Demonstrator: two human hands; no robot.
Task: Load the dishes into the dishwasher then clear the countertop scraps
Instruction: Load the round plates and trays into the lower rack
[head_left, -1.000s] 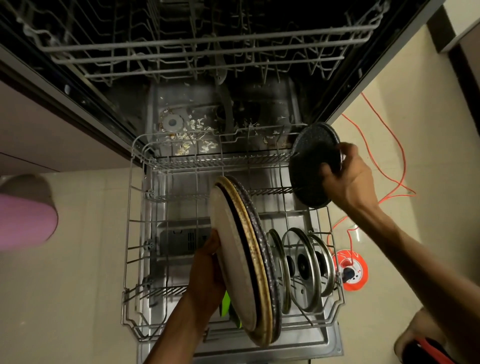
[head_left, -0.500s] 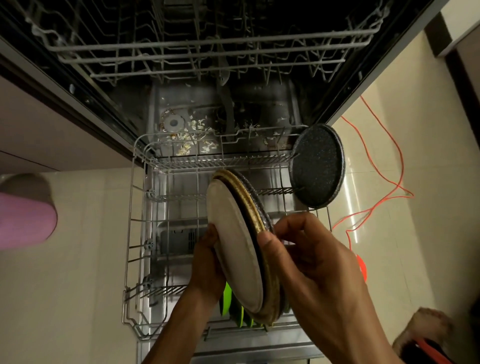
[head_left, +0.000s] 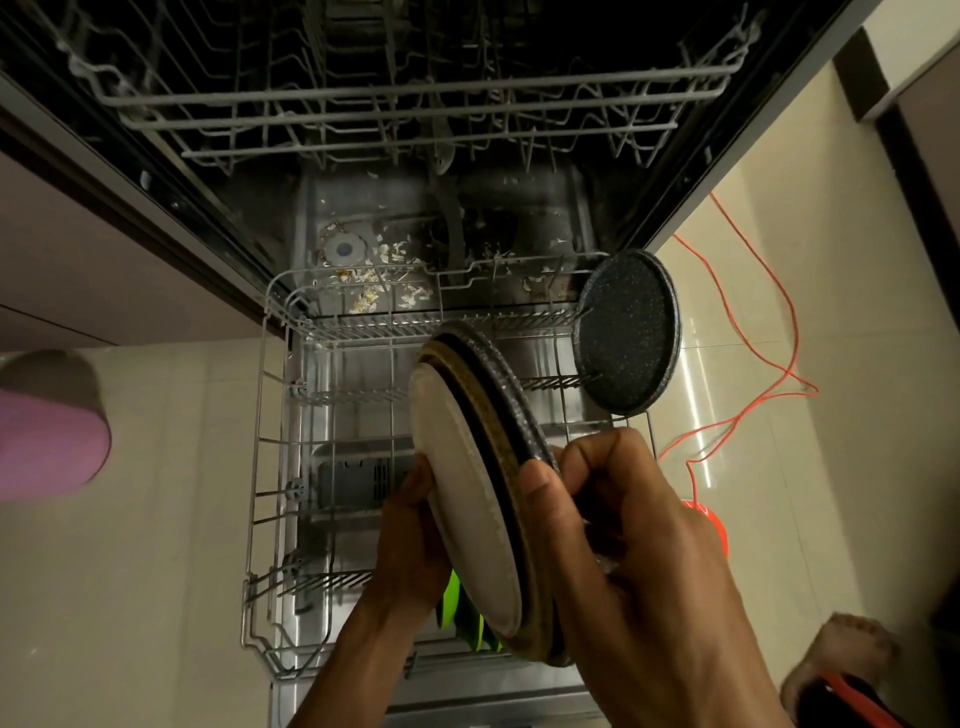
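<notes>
I hold a stack of plates (head_left: 470, 499) on edge over the pulled-out lower rack (head_left: 270, 395): a pale plate in front, a gold-rimmed one and a dark speckled one behind. My left hand (head_left: 410, 525) grips the stack from the left side. Thumb and fingers of my right hand (head_left: 613, 525) pinch the rear plates' rim. A dark speckled plate (head_left: 628, 332) stands alone in the rack's far right corner. Something green (head_left: 457, 608) shows under the stack.
The upper rack (head_left: 405, 104) hangs pulled out above. Food scraps (head_left: 384, 270) lie on the dishwasher's floor. An orange cable (head_left: 769, 364) runs over the tiled floor to the right, with an orange reel (head_left: 711, 525) beside my wrist. A pink object (head_left: 47, 441) sits at the left.
My right hand let go of the lone speckled plate, which stays in the rack's corner, and came back to the stack's rear rim. The stack has shifted slightly.
</notes>
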